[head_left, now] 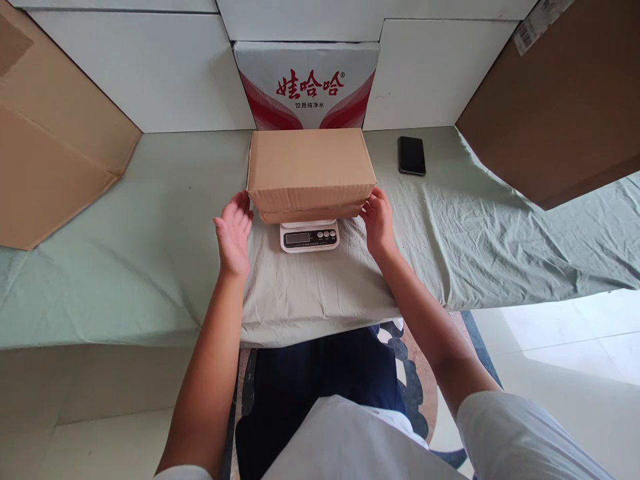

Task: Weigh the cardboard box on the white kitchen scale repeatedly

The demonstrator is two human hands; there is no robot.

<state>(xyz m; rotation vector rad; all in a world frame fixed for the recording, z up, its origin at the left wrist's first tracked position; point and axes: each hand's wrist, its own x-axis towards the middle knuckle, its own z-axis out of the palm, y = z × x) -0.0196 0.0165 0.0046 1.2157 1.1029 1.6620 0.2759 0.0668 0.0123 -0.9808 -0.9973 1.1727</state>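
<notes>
You are sitting at the near edge of the cloth-covered table (125, 280), holding your left hand (233, 233) open with fingers spread just beside the left end of the closed cardboard box (310, 170), while your right hand (379, 220) is touching the box's lower right corner with fingers loosely curled, not clamped on it. The box is resting on the small white digital scale (309, 236) near the table's middle, its display peeking out toward you. Farther back, a black phone (412, 155) is lying toward the far edge, and a red-and-white water carton (307, 87) is standing against the back wall.
</notes>
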